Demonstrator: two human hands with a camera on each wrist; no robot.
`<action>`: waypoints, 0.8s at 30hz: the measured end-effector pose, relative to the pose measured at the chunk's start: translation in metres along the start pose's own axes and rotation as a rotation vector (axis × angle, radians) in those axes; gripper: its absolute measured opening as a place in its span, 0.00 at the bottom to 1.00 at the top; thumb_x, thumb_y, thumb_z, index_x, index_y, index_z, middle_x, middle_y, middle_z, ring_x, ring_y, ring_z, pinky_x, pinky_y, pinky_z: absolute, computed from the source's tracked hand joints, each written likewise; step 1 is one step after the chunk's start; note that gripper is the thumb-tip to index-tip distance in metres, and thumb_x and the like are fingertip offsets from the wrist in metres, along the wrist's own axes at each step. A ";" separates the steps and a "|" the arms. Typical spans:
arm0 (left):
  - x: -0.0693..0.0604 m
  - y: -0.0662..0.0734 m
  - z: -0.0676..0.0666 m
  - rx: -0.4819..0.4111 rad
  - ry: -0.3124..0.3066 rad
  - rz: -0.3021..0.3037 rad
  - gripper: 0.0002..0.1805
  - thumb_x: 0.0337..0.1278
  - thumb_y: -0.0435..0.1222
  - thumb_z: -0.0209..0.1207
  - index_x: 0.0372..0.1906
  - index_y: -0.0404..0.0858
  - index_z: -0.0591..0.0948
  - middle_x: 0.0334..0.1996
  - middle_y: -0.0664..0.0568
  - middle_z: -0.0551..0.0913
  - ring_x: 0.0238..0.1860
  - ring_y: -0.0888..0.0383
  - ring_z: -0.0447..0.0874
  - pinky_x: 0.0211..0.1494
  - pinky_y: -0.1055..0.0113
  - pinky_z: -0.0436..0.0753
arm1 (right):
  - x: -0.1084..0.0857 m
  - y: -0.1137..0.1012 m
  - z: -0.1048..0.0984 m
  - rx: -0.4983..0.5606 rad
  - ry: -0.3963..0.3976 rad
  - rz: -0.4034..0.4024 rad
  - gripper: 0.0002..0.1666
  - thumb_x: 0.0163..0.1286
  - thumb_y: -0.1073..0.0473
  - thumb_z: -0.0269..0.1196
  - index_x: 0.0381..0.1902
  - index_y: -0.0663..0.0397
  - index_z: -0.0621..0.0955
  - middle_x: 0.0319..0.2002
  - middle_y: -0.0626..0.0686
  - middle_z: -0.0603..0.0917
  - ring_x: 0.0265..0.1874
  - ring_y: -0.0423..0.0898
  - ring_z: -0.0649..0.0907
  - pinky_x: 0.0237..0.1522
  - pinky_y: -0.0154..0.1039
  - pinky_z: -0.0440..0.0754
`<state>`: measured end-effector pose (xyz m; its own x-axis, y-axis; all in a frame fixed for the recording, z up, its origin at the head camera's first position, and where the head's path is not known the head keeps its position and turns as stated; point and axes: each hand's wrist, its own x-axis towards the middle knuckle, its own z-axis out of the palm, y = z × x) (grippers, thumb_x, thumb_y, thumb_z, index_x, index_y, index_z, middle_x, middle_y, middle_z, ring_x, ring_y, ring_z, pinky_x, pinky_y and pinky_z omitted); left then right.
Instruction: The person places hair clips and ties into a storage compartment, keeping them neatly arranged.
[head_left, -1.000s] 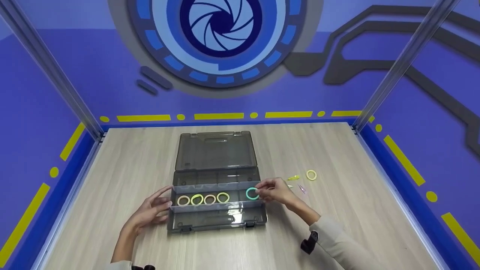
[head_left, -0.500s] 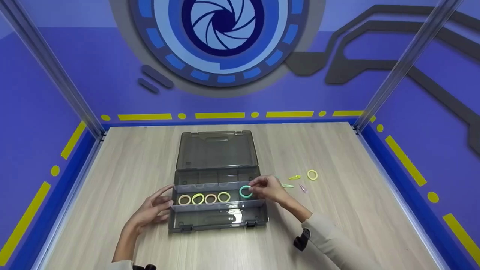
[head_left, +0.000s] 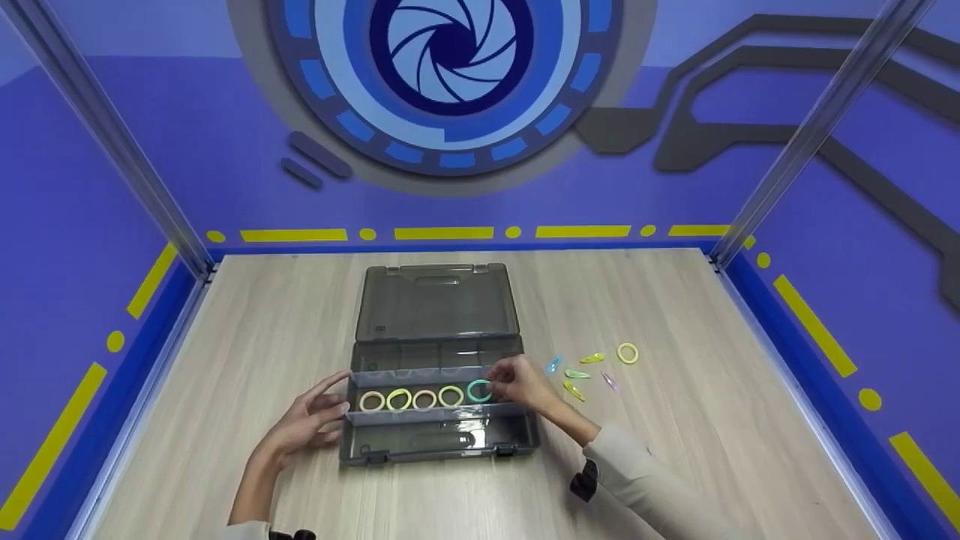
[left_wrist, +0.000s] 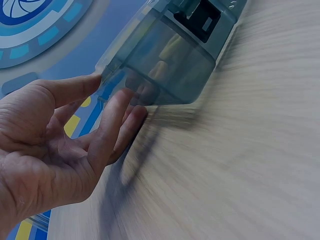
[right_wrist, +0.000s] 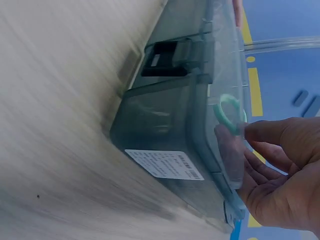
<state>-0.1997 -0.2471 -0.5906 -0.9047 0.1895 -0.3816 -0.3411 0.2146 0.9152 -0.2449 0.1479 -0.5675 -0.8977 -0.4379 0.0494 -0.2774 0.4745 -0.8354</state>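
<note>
The teal hair tie (head_left: 470,391) has moved toward nine o'clock, nearing four paler ties (head_left: 412,399) in the box's (head_left: 412,437) middle compartment. We see the right hand (head_left: 527,388) pinching its three-o'clock edge; the left hand (head_left: 304,421), fingers spread, touches the box's nine-o'clock end, probably steadying it.

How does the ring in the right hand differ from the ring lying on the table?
The held ring is teal; the table ring is pale yellow. The right hand holds the held ring, while no hand touches the table ring. The held ring is at the clear tray; the table ring lies near hair clips. Both are round and open inside.
</note>
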 end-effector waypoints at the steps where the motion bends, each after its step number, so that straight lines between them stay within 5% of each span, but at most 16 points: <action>1: 0.000 0.000 0.000 -0.004 -0.002 0.000 0.37 0.72 0.42 0.61 0.80 0.50 0.61 0.68 0.35 0.67 0.59 0.50 0.79 0.48 0.60 0.86 | 0.000 0.001 0.001 -0.048 0.007 -0.007 0.05 0.63 0.76 0.65 0.38 0.73 0.85 0.30 0.64 0.88 0.27 0.55 0.88 0.28 0.33 0.86; 8: -0.001 0.001 -0.001 -0.012 -0.023 0.028 0.39 0.71 0.43 0.62 0.81 0.46 0.59 0.67 0.35 0.67 0.55 0.54 0.80 0.46 0.63 0.86 | 0.003 0.001 0.009 -0.258 0.062 -0.008 0.03 0.61 0.72 0.69 0.34 0.67 0.88 0.29 0.59 0.90 0.26 0.45 0.86 0.28 0.35 0.83; 24: -0.002 -0.001 0.000 -0.006 -0.026 0.049 0.37 0.73 0.40 0.59 0.81 0.46 0.59 0.67 0.34 0.66 0.56 0.52 0.80 0.48 0.61 0.85 | 0.001 0.001 0.011 -0.264 0.054 0.007 0.05 0.60 0.73 0.70 0.36 0.67 0.88 0.30 0.59 0.90 0.28 0.46 0.86 0.31 0.41 0.86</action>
<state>-0.1975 -0.2471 -0.5908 -0.9134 0.2240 -0.3398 -0.2986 0.1985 0.9335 -0.2424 0.1396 -0.5743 -0.9149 -0.3959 0.0785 -0.3442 0.6637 -0.6641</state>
